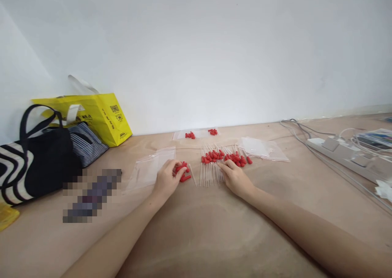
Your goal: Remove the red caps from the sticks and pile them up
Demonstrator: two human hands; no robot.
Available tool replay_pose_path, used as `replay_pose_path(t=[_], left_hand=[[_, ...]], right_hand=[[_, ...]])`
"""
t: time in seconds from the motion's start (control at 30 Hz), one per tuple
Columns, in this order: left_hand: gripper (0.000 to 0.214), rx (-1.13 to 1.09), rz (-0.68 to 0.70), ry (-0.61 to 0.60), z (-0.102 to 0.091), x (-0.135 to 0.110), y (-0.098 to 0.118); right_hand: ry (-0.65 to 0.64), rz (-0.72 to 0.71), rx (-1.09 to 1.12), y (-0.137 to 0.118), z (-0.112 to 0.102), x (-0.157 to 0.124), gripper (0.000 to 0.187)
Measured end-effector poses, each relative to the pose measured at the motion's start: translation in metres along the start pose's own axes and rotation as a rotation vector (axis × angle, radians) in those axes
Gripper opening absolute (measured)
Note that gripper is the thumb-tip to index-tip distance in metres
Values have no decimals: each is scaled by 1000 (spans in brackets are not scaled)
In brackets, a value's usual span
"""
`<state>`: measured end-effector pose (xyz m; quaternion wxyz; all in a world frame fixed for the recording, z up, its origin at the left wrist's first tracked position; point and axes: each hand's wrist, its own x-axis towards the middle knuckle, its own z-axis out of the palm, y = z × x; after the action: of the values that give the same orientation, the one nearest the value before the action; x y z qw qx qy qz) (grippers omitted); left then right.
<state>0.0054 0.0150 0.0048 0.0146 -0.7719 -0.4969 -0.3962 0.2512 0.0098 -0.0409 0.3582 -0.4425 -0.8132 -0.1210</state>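
On the wooden table [196,237], my left hand [167,178] is curled around a small bunch of droppers with red rubber bulbs [183,171], next to a clear plastic bag [150,167]. My right hand [234,176] rests on a spread pile of clear droppers with red bulbs [219,159], its fingers bent and pinching at the glass stems. Two small groups of red bulbs [200,133] lie on another clear bag near the wall.
A stack of clear bags [263,148] lies right of the pile. A yellow bag [101,116], a striped pouch [85,143] and a black-and-white tote [33,163] stand at left. A white power strip [346,153] with cables sits at right.
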Motion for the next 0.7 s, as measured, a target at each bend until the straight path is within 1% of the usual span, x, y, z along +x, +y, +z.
replay_pose_path(t=[0.1,0.2,0.3,0.4,0.53,0.7], left_hand=[[10,30,-141,6,-11,7,-12],[13,32,-230,22,-16,10,-25],[18,19,-267,32,-15,11,-34],[18,17,-287,43,-11,12,-40],[15,51,-324,30,-6,11,-47],[16,115,-395,0,-2,8,-56]], right_hand=[[-37,15,42,-11,5,7,26],[-89,40,23,-23,10,14,23],[-144,68,-27,-30,15,20,23],[-167,93,-52,-34,18,23,24],[-171,112,-35,-41,23,26,19],[-135,102,9,-52,25,28,13]])
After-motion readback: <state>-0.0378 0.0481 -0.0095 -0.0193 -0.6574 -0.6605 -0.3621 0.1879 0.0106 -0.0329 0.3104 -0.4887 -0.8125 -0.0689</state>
